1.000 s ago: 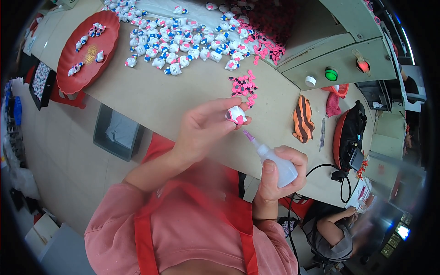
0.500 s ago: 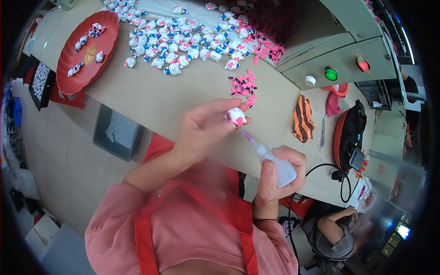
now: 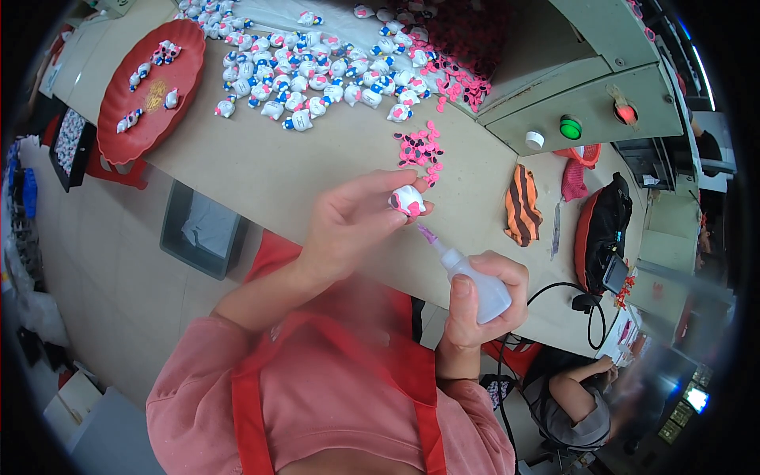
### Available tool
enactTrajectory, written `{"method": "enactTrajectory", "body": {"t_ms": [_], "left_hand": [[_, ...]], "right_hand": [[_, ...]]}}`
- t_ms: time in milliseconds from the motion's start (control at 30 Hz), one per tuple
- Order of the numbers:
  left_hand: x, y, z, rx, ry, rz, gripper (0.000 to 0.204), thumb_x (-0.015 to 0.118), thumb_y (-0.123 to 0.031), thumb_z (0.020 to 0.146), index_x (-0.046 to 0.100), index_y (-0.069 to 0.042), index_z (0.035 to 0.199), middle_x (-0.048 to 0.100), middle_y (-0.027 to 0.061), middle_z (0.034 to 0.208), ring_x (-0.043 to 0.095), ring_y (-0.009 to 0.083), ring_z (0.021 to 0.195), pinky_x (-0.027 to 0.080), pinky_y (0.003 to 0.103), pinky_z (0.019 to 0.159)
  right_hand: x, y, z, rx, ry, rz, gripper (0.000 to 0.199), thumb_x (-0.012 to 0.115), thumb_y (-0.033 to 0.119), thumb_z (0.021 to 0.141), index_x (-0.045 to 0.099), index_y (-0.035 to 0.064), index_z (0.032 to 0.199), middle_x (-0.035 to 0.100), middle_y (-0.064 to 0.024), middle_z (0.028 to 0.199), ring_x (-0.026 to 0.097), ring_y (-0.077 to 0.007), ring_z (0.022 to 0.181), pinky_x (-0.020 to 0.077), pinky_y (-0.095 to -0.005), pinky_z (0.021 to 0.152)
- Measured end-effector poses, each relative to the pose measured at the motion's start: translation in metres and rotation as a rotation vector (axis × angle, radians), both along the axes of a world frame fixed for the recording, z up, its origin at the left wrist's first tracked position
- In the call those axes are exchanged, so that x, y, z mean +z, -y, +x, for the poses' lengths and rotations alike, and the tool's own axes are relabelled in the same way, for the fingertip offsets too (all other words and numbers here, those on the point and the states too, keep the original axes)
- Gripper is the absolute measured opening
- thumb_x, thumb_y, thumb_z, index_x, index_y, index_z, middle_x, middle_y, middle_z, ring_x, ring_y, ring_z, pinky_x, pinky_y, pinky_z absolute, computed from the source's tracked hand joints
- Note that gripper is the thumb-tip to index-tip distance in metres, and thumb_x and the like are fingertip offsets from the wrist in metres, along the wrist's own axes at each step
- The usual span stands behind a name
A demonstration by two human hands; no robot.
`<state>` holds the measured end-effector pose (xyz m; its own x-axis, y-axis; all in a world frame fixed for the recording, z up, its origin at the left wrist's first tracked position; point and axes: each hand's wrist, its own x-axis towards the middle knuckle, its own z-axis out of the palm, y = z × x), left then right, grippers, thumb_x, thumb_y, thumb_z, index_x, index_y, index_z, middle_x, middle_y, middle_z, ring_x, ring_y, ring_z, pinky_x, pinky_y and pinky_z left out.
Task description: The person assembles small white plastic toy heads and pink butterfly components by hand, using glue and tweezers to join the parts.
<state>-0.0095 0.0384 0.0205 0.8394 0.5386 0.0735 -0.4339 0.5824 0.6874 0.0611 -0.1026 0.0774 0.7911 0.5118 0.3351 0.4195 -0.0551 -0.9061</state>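
Observation:
Between the thumb and fingers of my left hand is a small white-and-pink figurine, held up over the table's near edge. My right hand is wrapped round a translucent squeeze bottle. The bottle's thin purple nozzle points up toward the underside of the figurine, a little apart from it. Just beyond my left fingertips lies a small heap of pink and black pieces. Many white figurines with blue and pink parts lie massed farther back on the table.
A red scalloped tray at the left carries several figurines. A grey cabinet with knobs stands at the back right. Nearer are a striped orange cloth, a black bag and a cable. Another person sits at lower right.

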Motion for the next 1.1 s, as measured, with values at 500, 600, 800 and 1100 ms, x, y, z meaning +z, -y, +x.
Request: {"method": "enactTrajectory", "body": {"t_ms": [500, 600, 800, 1100], "left_hand": [[0.003, -0.004, 0.001, -0.013, -0.098, -0.055, 0.036, 0.052, 0.003, 0.082, 0.050, 0.003, 0.118, 0.056, 0.0150, 0.111, 0.058, 0.0209, 0.098, 0.047, 0.034, 0.086], [0.001, -0.009, 0.001, -0.055, -0.102, -0.149, 0.035, 0.052, -0.001, 0.083, 0.051, 0.003, 0.118, 0.058, 0.0142, 0.108, 0.061, 0.0196, 0.092, 0.048, 0.029, 0.083], [-0.003, -0.012, 0.001, -0.085, -0.119, -0.241, 0.034, 0.053, -0.004, 0.083, 0.052, 0.003, 0.116, 0.059, 0.0134, 0.106, 0.061, 0.0174, 0.088, 0.048, 0.028, 0.084], [-0.013, -0.018, 0.008, -0.153, -0.095, -0.706, 0.040, 0.049, -0.004, 0.087, 0.040, 0.001, 0.125, 0.053, 0.0172, 0.111, 0.058, 0.0239, 0.098, 0.052, 0.023, 0.083]], "right_hand": [[-0.006, 0.000, 0.002, -0.025, -0.094, 0.205, 0.032, 0.065, 0.022, 0.074, 0.051, -0.0026, 0.089, 0.055, -0.0088, 0.076, 0.050, -0.0119, 0.063, 0.0386, -0.0207, 0.058], [-0.013, -0.001, 0.009, -0.228, -0.165, 0.334, 0.041, 0.065, 0.029, 0.073, 0.051, -0.0045, 0.093, 0.054, -0.0095, 0.082, 0.052, -0.0116, 0.067, 0.0414, -0.0199, 0.056], [-0.022, 0.005, 0.026, -0.151, -0.474, 0.417, 0.053, 0.058, 0.031, 0.080, 0.048, -0.0100, 0.113, 0.051, -0.0046, 0.066, 0.046, -0.0085, 0.052, 0.0345, -0.0186, 0.047], [-0.036, 0.003, 0.038, -0.125, -0.658, 0.390, 0.052, 0.050, 0.031, 0.086, 0.045, -0.0095, 0.118, 0.054, -0.0074, 0.065, 0.049, -0.0111, 0.053, 0.0366, -0.0210, 0.049]]}}
